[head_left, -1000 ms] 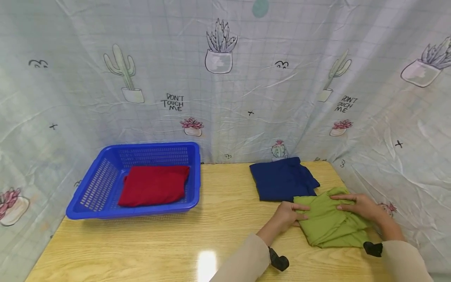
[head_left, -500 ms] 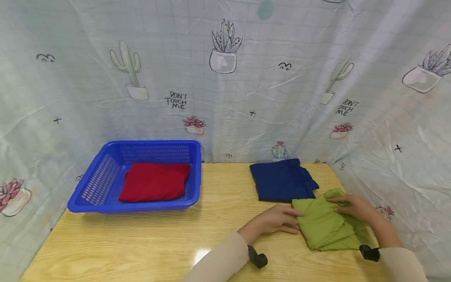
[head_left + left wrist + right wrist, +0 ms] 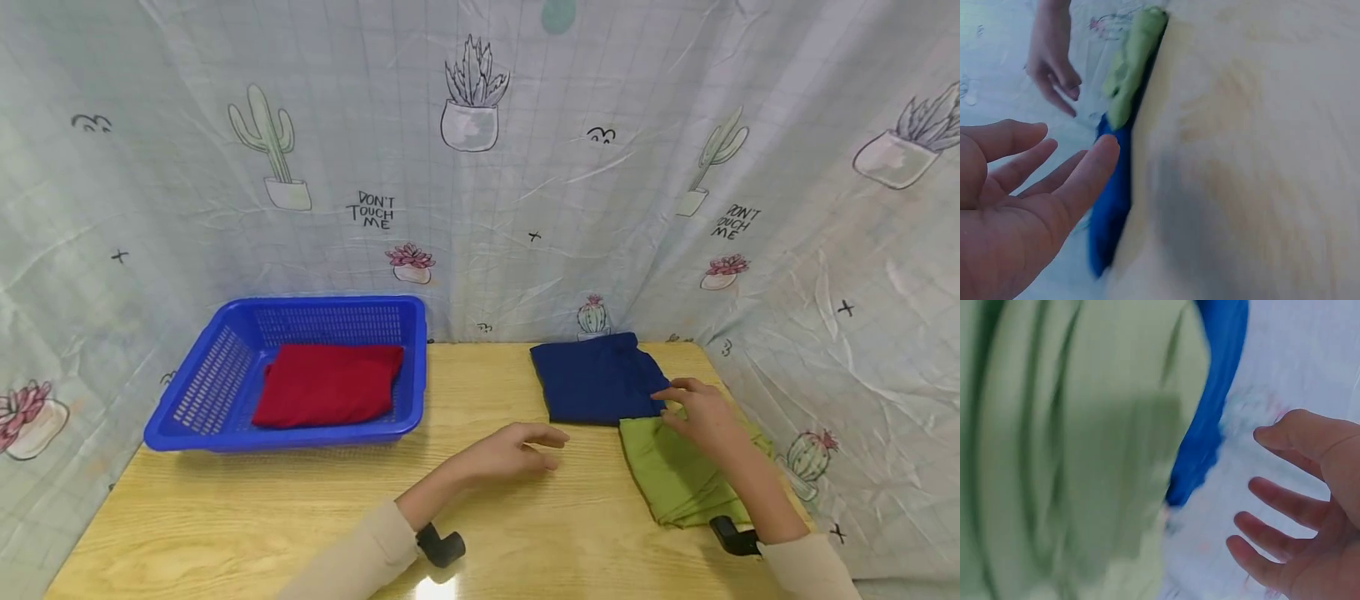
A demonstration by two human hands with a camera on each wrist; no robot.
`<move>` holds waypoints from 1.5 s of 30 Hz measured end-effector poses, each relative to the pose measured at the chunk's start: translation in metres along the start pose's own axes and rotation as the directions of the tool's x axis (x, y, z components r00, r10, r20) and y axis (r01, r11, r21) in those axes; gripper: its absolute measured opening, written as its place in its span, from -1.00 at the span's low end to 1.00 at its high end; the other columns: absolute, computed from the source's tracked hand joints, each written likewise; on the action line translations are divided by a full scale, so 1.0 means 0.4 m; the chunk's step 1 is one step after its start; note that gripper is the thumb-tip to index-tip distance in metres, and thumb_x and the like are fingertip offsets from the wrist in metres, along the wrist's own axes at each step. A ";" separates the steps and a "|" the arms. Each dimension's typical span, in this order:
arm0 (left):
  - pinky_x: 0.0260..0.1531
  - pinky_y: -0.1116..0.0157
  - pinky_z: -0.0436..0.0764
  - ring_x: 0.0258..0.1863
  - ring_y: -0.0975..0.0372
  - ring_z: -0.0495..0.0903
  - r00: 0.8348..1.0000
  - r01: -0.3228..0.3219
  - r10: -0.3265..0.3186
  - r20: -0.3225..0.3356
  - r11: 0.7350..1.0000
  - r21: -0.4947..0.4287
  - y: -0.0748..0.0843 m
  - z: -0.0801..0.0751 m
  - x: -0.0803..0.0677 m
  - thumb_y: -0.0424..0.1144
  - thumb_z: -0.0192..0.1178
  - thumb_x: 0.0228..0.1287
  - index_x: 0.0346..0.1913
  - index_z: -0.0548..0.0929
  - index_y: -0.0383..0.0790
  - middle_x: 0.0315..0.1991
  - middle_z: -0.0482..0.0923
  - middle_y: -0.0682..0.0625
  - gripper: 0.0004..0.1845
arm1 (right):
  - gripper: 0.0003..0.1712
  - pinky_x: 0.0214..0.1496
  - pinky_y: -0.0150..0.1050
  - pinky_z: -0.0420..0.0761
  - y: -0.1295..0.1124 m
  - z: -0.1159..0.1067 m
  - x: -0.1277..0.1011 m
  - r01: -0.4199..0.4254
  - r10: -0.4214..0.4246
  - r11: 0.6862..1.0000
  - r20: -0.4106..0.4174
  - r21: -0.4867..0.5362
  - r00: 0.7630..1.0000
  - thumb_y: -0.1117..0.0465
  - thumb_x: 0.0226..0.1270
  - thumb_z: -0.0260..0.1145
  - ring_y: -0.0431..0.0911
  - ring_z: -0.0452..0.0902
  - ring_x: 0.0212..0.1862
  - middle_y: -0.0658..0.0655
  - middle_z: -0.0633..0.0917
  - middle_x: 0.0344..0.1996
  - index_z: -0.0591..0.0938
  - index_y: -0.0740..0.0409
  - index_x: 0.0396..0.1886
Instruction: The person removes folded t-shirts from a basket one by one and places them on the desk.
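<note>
A folded green cloth [image 3: 675,475] lies at the table's right front, next to a folded navy cloth [image 3: 596,382] behind it. My right hand [image 3: 696,412] hovers over the seam between the two, fingers spread and holding nothing; the right wrist view shows the same open right hand [image 3: 1300,506] above the green cloth [image 3: 1066,450] and the navy cloth [image 3: 1213,419]. My left hand [image 3: 517,448] floats above the bare wood, left of the green cloth, fingers relaxed. In the left wrist view the left hand [image 3: 1029,200] is open, away from the green cloth [image 3: 1132,65] and the navy cloth [image 3: 1110,212].
A blue plastic basket [image 3: 225,421] stands at the back left with a folded red cloth [image 3: 326,385] inside. A printed curtain [image 3: 480,167] hangs behind and to the right of the wooden table [image 3: 300,517].
Both hands have let go of the green cloth. The left hand drew back leftward over the table; the right hand moved up toward the navy cloth.
</note>
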State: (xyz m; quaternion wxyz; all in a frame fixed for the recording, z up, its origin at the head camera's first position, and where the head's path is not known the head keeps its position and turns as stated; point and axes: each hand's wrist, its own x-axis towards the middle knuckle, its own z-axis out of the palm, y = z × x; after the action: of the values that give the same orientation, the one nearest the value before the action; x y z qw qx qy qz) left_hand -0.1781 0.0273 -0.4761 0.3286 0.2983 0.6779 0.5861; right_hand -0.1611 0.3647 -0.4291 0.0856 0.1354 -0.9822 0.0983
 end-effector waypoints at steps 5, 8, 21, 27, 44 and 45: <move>0.20 0.12 0.57 0.30 -0.12 0.51 0.994 -0.054 0.076 -0.073 0.963 0.262 0.037 -0.077 -0.088 -0.35 0.10 0.54 0.40 0.49 -0.28 0.40 0.44 -0.17 -0.57 | -0.69 -0.01 0.17 0.63 -0.096 0.018 0.034 0.058 -0.060 0.996 0.028 0.064 0.998 0.34 0.30 0.43 0.29 0.59 0.02 0.36 0.64 0.02 0.74 0.25 0.04; 0.30 -0.01 0.48 0.38 -0.12 0.41 0.991 -0.052 0.091 -0.102 0.940 0.337 0.076 -0.120 -0.149 -0.31 0.10 0.55 0.42 0.49 -0.19 0.43 0.41 -0.11 -0.56 | -0.69 -0.03 0.13 0.64 -0.146 0.029 0.056 0.081 -0.087 0.991 0.043 0.108 0.995 0.32 0.35 0.40 0.27 0.59 0.06 0.31 0.65 0.05 0.74 0.20 0.08; 0.25 0.08 0.52 0.42 -0.04 0.39 0.938 -0.019 0.156 -0.309 0.915 0.402 0.164 -0.290 -0.346 -0.28 0.12 0.55 0.42 0.49 -0.12 0.41 0.43 -0.09 -0.56 | -0.68 -0.13 -0.13 0.66 -0.374 0.083 0.134 0.241 -0.236 0.915 -0.055 0.325 0.970 0.25 0.39 0.40 0.02 0.67 -0.02 0.12 0.70 0.07 0.74 0.04 0.11; 0.23 -0.04 0.51 0.36 -0.09 0.45 0.908 0.059 0.155 -0.390 0.873 0.484 0.162 -0.357 -0.421 -0.30 0.15 0.53 0.37 0.53 -0.11 0.38 0.47 -0.14 -0.59 | -0.67 0.04 -0.11 0.67 -0.460 0.096 0.152 0.266 -0.272 0.845 -0.056 0.463 0.961 0.19 0.45 0.36 -0.03 0.64 0.13 0.03 0.70 0.12 0.72 -0.05 0.17; 0.14 -0.25 0.50 0.33 -0.26 0.41 0.871 0.276 0.054 -0.488 0.769 0.576 0.199 -0.525 -0.569 -0.17 0.10 0.58 0.41 0.47 -0.20 0.43 0.34 -0.32 -0.56 | -0.60 0.04 -0.33 0.65 -0.689 0.107 0.263 0.323 -0.394 0.662 -0.053 0.677 0.918 0.15 0.53 0.28 -0.03 0.62 0.12 0.03 0.67 0.18 0.63 0.00 0.31; 0.14 -0.25 0.50 0.34 -0.27 0.40 0.871 0.282 0.052 -0.488 0.762 0.583 0.200 -0.533 -0.575 -0.17 0.10 0.58 0.41 0.47 -0.20 0.43 0.34 -0.33 -0.56 | -0.59 0.04 -0.33 0.65 -0.699 0.107 0.270 0.324 -0.399 0.658 -0.050 0.680 0.916 0.15 0.53 0.28 -0.04 0.61 0.11 0.02 0.67 0.18 0.62 0.00 0.31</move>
State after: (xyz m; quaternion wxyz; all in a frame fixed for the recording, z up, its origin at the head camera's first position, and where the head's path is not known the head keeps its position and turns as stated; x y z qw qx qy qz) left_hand -0.2067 -0.2712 -0.3541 0.0673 0.1947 0.9125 0.3534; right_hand -0.1904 0.0648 -0.4018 -0.0027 0.3544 -0.8348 0.4214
